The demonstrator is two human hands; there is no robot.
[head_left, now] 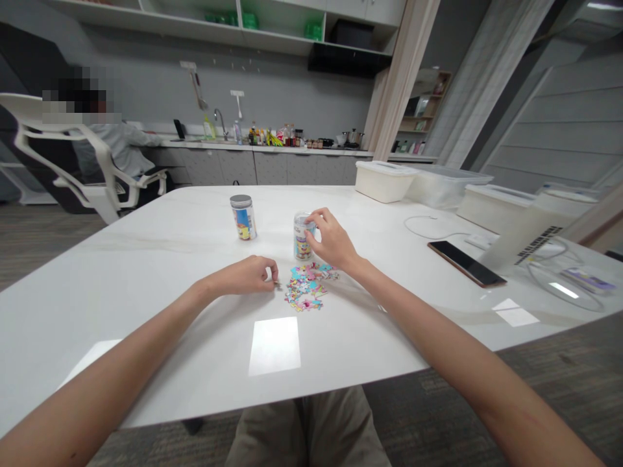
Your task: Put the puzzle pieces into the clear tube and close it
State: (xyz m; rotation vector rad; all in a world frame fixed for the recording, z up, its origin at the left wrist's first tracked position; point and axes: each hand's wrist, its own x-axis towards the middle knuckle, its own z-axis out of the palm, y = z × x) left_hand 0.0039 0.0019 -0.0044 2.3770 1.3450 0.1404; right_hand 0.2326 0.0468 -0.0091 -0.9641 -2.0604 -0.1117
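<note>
A small clear jar (302,237) with a colourful label stands upright on the white table (146,272), and my right hand (331,241) is wrapped round its right side. In front of it lies a loose pile of bright puzzle pieces (308,287). My left hand (252,275) rests on the table just left of the pile, fingers curled in a pinch at the pile's edge; what they hold is too small to make out. A second jar (243,217) with a grey lid stands apart to the left.
A dark phone (466,263) lies to the right, with a white cable (428,227) behind it. White and clear storage boxes (384,179) line the far right edge. A person sits in a white chair (73,162) at the back left, by a kitchen counter.
</note>
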